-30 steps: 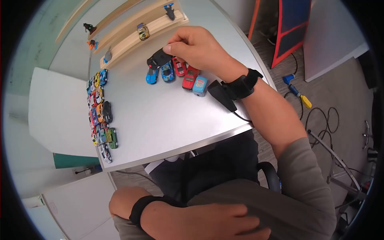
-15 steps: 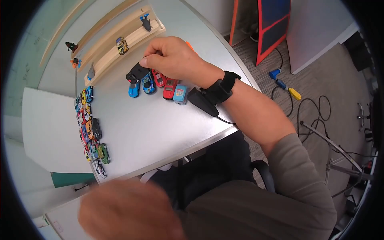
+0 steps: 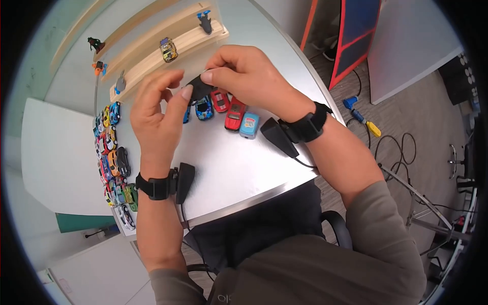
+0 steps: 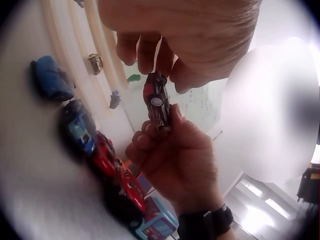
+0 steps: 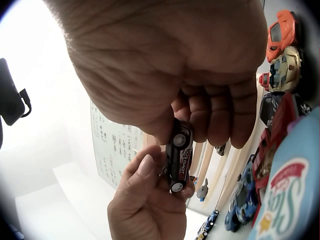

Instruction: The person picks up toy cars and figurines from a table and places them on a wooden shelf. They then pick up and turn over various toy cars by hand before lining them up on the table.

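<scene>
Left hand [image 3: 157, 109] has come up to the glossy black toy car [image 3: 201, 89], fingers curved near one end (grip cannot be told), while the right hand [image 3: 249, 76] still pinches the other above the silver-grey table [image 3: 229, 168], allowing two-handed handling.

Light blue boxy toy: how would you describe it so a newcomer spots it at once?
On the silvery table, look at the cluster of toy vehicles under the right hand. The light blue boxy toy sits at the end nearest that wrist's black strap, beside a red car. Its blocky shape and printed emblem set it apart.
</scene>
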The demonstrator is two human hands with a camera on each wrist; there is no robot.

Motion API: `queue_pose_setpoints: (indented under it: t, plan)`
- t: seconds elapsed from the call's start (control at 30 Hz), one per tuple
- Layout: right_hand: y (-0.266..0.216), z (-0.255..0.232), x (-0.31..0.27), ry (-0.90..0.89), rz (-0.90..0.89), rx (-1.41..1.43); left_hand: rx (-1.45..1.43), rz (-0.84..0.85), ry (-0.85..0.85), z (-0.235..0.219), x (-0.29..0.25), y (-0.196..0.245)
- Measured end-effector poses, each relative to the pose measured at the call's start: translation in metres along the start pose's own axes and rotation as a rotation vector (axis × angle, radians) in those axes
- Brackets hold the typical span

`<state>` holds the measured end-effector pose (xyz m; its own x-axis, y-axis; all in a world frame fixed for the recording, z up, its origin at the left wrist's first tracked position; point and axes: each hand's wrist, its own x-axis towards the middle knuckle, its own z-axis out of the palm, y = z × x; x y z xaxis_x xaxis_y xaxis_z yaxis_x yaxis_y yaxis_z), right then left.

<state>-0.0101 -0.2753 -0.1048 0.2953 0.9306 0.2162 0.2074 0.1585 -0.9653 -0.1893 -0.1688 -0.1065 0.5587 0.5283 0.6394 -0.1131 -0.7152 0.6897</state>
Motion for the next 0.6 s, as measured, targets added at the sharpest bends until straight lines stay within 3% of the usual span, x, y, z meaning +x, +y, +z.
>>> queue_pose_setpoints:
  t: [0.07, 0.17, 0.2, 0.27, 0.37, 0.6]
  plan:
    - [-0.0034, 0.0011, -0.0015, -0.022, 0.041, 0.033, -0.011, -0.026, 0.004, -0.0009, -0.0032, -0.0017]
    - [-0.0042, 0.0030, -0.0025, -0.036, 0.033, -0.026, 0.079, -0.075, -0.195, -0.0044, -0.0028, 0.0039]
    - [-0.0042, 0.0039, -0.0024, -0.045, 0.034, -0.029, 0.079, -0.079, -0.186, -0.0044, -0.0025, 0.0046]
    - [-0.0034, 0.0057, -0.0026, -0.031, 0.058, 0.032, 0.093, 0.056, -0.232, -0.0028, -0.0015, 0.0056]
    - [0.0034, 0.0082, -0.0004, 0.043, -0.004, -0.003, 0.155, 0.044, -0.218, -0.0020, -0.0023, 0.0076]
    - [0.0029, 0.0091, -0.0017, 0.035, -0.035, -0.025, 0.185, 0.111, -0.196, -0.0017, -0.0034, 0.0041]
